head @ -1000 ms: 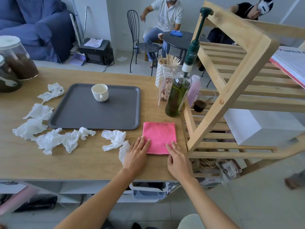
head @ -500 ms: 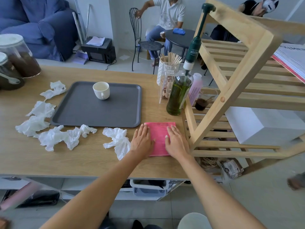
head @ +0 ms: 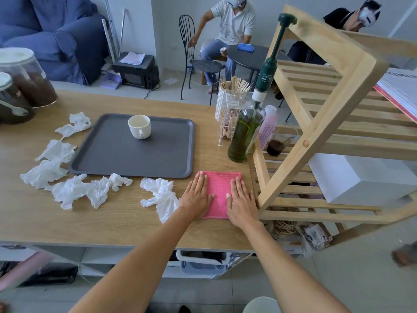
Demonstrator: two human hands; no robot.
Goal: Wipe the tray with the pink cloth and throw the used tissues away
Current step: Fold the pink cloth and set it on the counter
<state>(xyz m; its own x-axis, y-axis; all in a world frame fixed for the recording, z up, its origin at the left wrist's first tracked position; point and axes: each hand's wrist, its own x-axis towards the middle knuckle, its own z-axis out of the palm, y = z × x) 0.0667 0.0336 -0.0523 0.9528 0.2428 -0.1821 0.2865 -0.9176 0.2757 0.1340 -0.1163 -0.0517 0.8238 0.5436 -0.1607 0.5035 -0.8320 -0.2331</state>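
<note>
The folded pink cloth lies flat on the wooden table, just right of the dark grey tray's near corner. My left hand presses flat on the cloth's left side and my right hand lies flat on its right side, fingers straight. A white cup stands on the tray near its far edge. Several crumpled white tissues are strewn on the table left of and in front of the tray, one touching my left wrist.
A green oil bottle, a clear holder of wooden sticks and a wooden slatted rack crowd the right. Two coffee jars stand far left. Two people sit at a round table behind. A bin shows under the table.
Both hands slid forward from the cloth's near edge onto its top and now lie flat on it. The tissues, the tray and the cup stayed put.
</note>
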